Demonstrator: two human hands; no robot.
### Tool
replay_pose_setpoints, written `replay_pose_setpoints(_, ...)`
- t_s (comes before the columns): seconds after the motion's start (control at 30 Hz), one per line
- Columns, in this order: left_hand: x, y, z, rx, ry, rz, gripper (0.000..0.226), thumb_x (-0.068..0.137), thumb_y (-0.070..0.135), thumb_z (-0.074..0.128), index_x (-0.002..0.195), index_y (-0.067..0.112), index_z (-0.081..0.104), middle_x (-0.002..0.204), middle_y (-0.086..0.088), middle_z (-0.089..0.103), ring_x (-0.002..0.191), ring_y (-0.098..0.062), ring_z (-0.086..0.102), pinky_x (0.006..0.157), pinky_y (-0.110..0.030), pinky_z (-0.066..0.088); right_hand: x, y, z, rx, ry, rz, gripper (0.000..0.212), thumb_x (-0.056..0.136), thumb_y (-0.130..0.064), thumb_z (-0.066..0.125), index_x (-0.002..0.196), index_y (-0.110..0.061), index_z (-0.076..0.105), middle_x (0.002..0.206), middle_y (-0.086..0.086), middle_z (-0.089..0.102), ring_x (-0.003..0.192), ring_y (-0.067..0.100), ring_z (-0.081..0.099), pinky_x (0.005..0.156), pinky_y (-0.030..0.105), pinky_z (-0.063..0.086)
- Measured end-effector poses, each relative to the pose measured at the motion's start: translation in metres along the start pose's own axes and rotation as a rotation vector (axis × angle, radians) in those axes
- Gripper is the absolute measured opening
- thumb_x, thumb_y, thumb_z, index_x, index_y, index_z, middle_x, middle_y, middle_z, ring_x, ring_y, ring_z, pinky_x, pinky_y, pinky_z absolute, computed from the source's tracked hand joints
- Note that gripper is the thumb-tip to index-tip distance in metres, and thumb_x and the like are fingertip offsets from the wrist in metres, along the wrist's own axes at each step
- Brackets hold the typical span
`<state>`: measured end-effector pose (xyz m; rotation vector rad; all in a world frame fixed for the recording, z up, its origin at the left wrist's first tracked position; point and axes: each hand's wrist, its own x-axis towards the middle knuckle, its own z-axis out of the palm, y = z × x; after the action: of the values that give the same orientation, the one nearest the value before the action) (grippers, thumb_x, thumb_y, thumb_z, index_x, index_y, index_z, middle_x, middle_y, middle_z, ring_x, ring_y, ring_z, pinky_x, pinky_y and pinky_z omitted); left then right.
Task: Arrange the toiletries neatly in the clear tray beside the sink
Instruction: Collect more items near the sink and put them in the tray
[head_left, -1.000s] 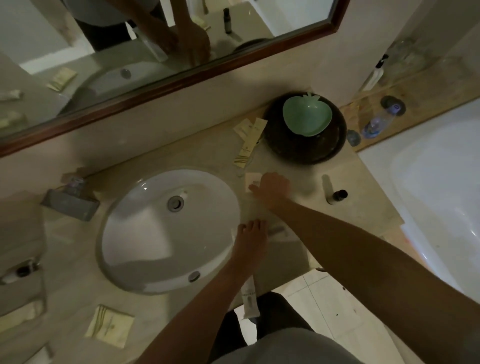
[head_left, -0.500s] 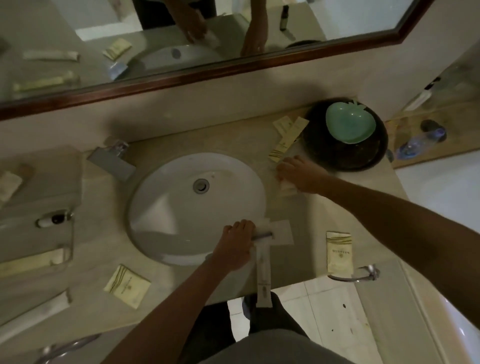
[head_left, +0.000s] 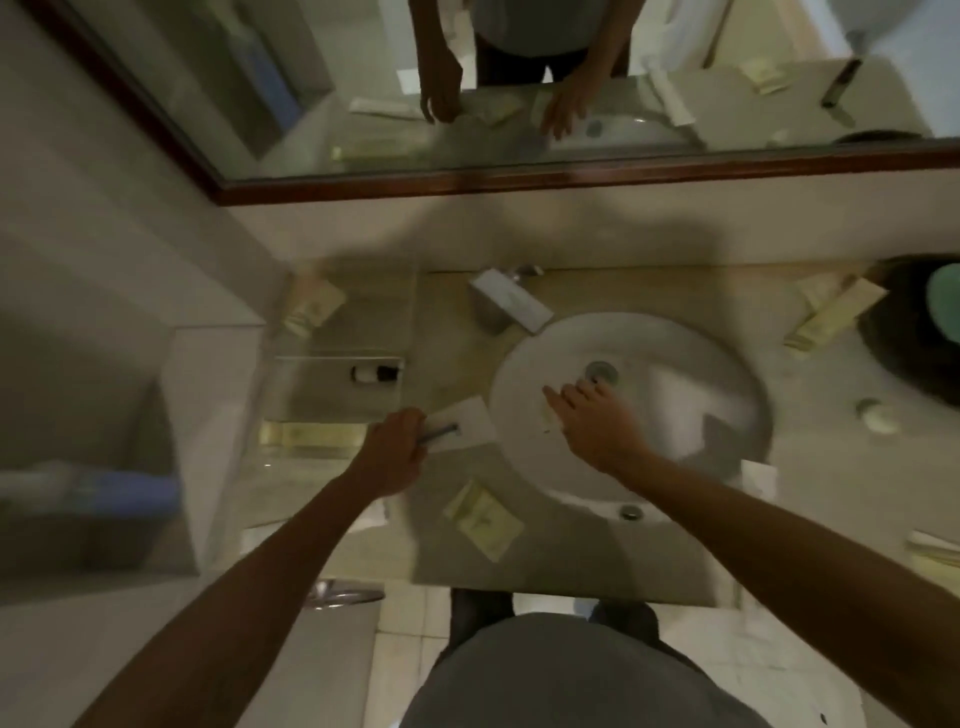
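The clear tray (head_left: 340, 358) sits on the counter left of the sink (head_left: 675, 364). It holds a small dark-capped bottle (head_left: 375, 373), a cream packet (head_left: 311, 310) at the back and a long yellowish box (head_left: 306, 434) at the front. My left hand (head_left: 395, 449) is shut on a white packet with a dark stick inside (head_left: 457, 428), right beside the tray's near right corner. My right hand (head_left: 597, 423) hovers over the sink basin. It pinches a small pale packet (head_left: 547, 418), which is blurred.
A cream packet (head_left: 483, 519) lies on the front counter edge. The faucet (head_left: 511, 301) stands behind the sink. More packets (head_left: 836, 312) lie at the back right beside a black bowl (head_left: 904, 343). A small round item (head_left: 878, 415) and a white packet (head_left: 758, 478) lie right of the sink.
The view has swung left. My left hand carried the white packet from the sink's front edge to the tray. My right hand lifted a small packet off the right counter and moved over the basin.
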<state>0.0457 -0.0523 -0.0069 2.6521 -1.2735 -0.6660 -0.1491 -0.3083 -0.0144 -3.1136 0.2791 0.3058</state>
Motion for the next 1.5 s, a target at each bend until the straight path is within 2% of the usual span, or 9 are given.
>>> replay_pose_setpoints(0.17, 0.008, -0.128, -0.048, 0.059, 0.0, -0.103, 0.046, 0.08, 0.027, 0.044, 0.119, 0.004, 0.047, 0.119, -0.015, 0.053, 0.109, -0.034, 0.051, 0.087, -0.044, 0.038, 0.072, -0.132, -0.028, 0.116, -0.001, 0.026, 0.053, 0.077, -0.019, 0.055, 0.129, -0.012, 0.049, 0.114, 0.009, 0.056, 0.097, 0.028, 0.053, 0.085, 0.04, 0.042)
replay_pose_setpoints(0.43, 0.049, -0.219, -0.073, 0.278, 0.002, -0.046, 0.038, 0.083, 0.021, 0.057, 0.119, 0.009, 0.052, 0.117, -0.013, 0.058, 0.108, -0.034, 0.055, 0.09, -0.047, 0.043, 0.117, -0.224, -0.037, 0.201, -0.008, 0.073, 0.057, 0.081, -0.029, 0.065, 0.133, -0.018, 0.043, 0.124, 0.005, 0.054, 0.107, 0.022, 0.052, 0.098, 0.04, 0.042)
replay_pose_setpoints(0.53, 0.051, -0.225, -0.075, 0.343, 0.087, -0.112, 0.037, 0.072, 0.019, 0.067, 0.107, 0.013, 0.056, 0.103, -0.009, 0.06, 0.097, -0.03, 0.055, 0.082, -0.044, 0.045, 0.128, -0.234, -0.034, 0.219, -0.018, 0.101, 0.069, 0.076, -0.039, 0.071, 0.135, -0.019, 0.042, 0.128, 0.005, 0.053, 0.112, 0.023, 0.051, 0.101, 0.041, 0.04)
replay_pose_setpoints(0.67, 0.043, -0.234, -0.063, 0.309, 0.121, 0.107, 0.037, 0.068, 0.005, 0.068, 0.104, 0.013, 0.063, 0.1, -0.01, 0.065, 0.091, -0.032, 0.061, 0.075, -0.041, 0.052, 0.166, -0.254, -0.036, 0.243, 0.025, 0.112, 0.07, 0.076, -0.044, 0.071, 0.134, -0.019, 0.042, 0.128, 0.005, 0.052, 0.112, 0.022, 0.049, 0.099, 0.041, 0.041)
replay_pose_setpoints(0.73, 0.042, -0.244, -0.057, 0.291, 0.1, 0.125, 0.04, 0.066, 0.003, 0.07, 0.104, 0.014, 0.066, 0.1, -0.008, 0.067, 0.089, -0.031, 0.064, 0.072, -0.039, 0.053, 0.193, -0.266, -0.039, 0.235, 0.052, 0.11, 0.072, 0.075, -0.044, 0.071, 0.135, -0.016, 0.042, 0.127, 0.006, 0.052, 0.112, 0.024, 0.049, 0.1, 0.044, 0.04)
replay_pose_setpoints(1.0, 0.035, -0.256, -0.045, 0.215, 0.232, 0.053, 0.045, 0.065, 0.005, 0.076, 0.108, 0.009, 0.065, 0.112, -0.012, 0.064, 0.103, -0.032, 0.06, 0.082, -0.039, 0.051, 0.269, -0.289, -0.042, 0.305, 0.139, 0.101, 0.091, 0.07, -0.064, 0.068, 0.138, -0.01, 0.04, 0.132, 0.011, 0.046, 0.118, 0.029, 0.042, 0.103, 0.05, 0.036)
replay_pose_setpoints(1.17, 0.029, -0.258, -0.038, 0.163, 0.333, 0.008, 0.03, 0.079, 0.006, 0.067, 0.108, 0.012, 0.068, 0.118, -0.011, 0.063, 0.106, -0.029, 0.057, 0.082, -0.038, 0.05, 0.258, -0.268, -0.021, 0.241, 0.144, -0.031, 0.056, 0.082, -0.051, 0.067, 0.122, -0.016, 0.052, 0.123, 0.009, 0.053, 0.111, 0.027, 0.048, 0.098, 0.044, 0.039)
replay_pose_setpoints(1.33, 0.024, -0.246, -0.035, 0.125, 0.272, -0.035, 0.054, 0.064, -0.005, 0.064, 0.116, 0.007, 0.066, 0.115, -0.012, 0.066, 0.096, -0.029, 0.065, 0.063, -0.033, 0.056, 0.263, -0.27, -0.012, 0.201, 0.153, -0.023, 0.038, 0.089, -0.042, 0.063, 0.114, -0.014, 0.058, 0.117, 0.011, 0.059, 0.108, 0.03, 0.053, 0.096, 0.047, 0.041)
replay_pose_setpoints(1.5, 0.033, -0.245, -0.041, 0.175, 0.242, -0.029, 0.052, 0.072, -0.003, 0.053, 0.123, 0.006, 0.06, 0.123, -0.012, 0.063, 0.108, -0.031, 0.059, 0.08, -0.037, 0.055, 0.27, -0.281, -0.019, 0.189, 0.106, 0.086, 0.038, 0.088, -0.043, 0.06, 0.111, -0.012, 0.062, 0.115, 0.01, 0.064, 0.111, 0.029, 0.052, 0.098, 0.047, 0.037)
